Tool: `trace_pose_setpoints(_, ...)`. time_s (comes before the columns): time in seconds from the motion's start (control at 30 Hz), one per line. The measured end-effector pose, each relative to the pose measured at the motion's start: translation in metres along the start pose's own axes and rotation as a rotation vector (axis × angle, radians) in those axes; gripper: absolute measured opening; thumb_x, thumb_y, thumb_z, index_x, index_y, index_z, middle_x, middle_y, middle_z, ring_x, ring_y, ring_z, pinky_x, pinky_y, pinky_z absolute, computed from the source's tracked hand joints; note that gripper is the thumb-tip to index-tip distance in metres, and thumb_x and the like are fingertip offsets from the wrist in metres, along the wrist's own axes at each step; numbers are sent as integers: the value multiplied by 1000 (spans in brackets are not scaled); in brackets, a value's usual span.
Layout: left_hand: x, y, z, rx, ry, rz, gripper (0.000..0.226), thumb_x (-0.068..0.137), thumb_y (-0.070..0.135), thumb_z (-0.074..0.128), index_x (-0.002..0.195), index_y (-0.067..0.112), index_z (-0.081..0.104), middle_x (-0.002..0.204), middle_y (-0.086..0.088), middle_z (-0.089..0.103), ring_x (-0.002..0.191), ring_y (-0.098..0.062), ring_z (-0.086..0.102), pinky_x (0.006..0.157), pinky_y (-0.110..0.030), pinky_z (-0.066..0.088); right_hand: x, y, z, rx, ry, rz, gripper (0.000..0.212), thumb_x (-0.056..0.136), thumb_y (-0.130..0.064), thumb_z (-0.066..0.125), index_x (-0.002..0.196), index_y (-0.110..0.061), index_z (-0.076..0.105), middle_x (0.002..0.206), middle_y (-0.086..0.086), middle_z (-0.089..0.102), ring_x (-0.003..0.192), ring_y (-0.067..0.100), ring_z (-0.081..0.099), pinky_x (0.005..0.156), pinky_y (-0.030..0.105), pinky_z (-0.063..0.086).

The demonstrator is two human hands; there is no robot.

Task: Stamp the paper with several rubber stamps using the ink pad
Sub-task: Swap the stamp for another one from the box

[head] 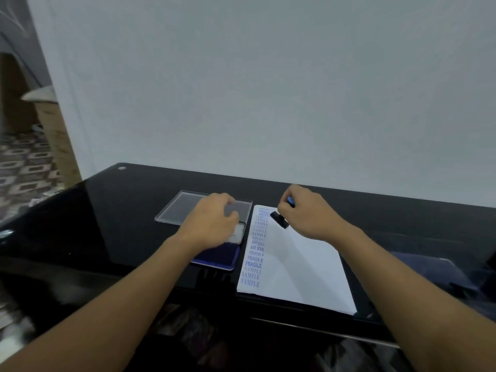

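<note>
A white paper lies on the black table, with a column of blue stamp prints (SAMPLE, AIR MAIL, FRAGILE) down its left edge. My right hand grips a rubber stamp with a blue handle and a black base, tilted just above the paper's top left corner. The open ink pad with its dark blue surface sits left of the paper. My left hand rests with curled fingers over the pad's far end and its tin edge; whether it holds anything is hidden.
A clear plastic lid lies flat behind the ink pad. The glossy black table runs along a white wall, with its front edge close to me. A dark object lies at the right beside the paper.
</note>
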State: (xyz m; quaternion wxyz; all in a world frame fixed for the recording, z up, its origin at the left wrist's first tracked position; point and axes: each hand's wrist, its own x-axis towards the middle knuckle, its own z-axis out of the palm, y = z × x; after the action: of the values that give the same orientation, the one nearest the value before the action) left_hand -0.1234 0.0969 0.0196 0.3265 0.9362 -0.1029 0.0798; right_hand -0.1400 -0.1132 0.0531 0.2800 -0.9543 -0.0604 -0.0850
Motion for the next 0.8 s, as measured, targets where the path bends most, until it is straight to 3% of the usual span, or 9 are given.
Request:
trace_pose_setpoints(0.1,1,-16,-3,-11,14,-30,42,101,29,50,142,20,50,145,2,51,108,-11,55,93,-28,41,6,-10,10,25,2,-14,12,96,-26,50,98,-14,51,92,3,61,70,15,52,55,25,37)
trace_pose_setpoints(0.23,-1,-37,-6,-19,30,-73,42,101,29,50,141,19,50,145,2,50,106,-16,58,94,-31,45,13,-18,21,17,-15,-54,12,95,-25,50,97,-13,53,93,2,62,72,14,52,57,25,39)
trace_pose_setpoints(0.3,-2,-45,-7,-18,38,-71,41,101,29,50,141,19,50,143,3,51,98,-14,61,87,-28,47,16,-20,27,20,-18,-64,13,94,-24,51,96,-12,55,92,2,63,71,14,51,58,25,40)
trace_pose_setpoints(0.47,-4,-70,-6,-28,64,-76,42,100,28,51,141,18,51,145,3,51,132,-14,46,104,-29,37,23,-25,47,40,-50,-71,15,94,-24,52,98,-11,57,91,4,64,72,15,53,60,27,42)
trace_pose_setpoints(0.57,-9,-87,-2,-36,91,-113,43,100,25,51,142,18,52,149,5,49,140,-14,39,114,-33,32,27,-28,61,42,-77,-72,19,94,-24,51,97,-7,58,89,8,66,69,15,53,59,27,43)
trace_pose_setpoints(0.7,-13,-110,8,94,55,-145,46,101,30,47,147,22,48,160,2,34,149,-17,24,122,-53,18,31,-33,82,56,-131,-77,25,99,-30,48,91,-7,50,89,9,63,70,18,50,62,30,42)
trace_pose_setpoints(0.8,-13,-121,13,167,8,-166,47,104,34,42,150,25,43,164,2,26,152,-18,17,121,-59,11,33,-39,99,60,-196,-81,19,99,-27,45,96,-10,54,90,7,66,78,22,60,67,34,48)
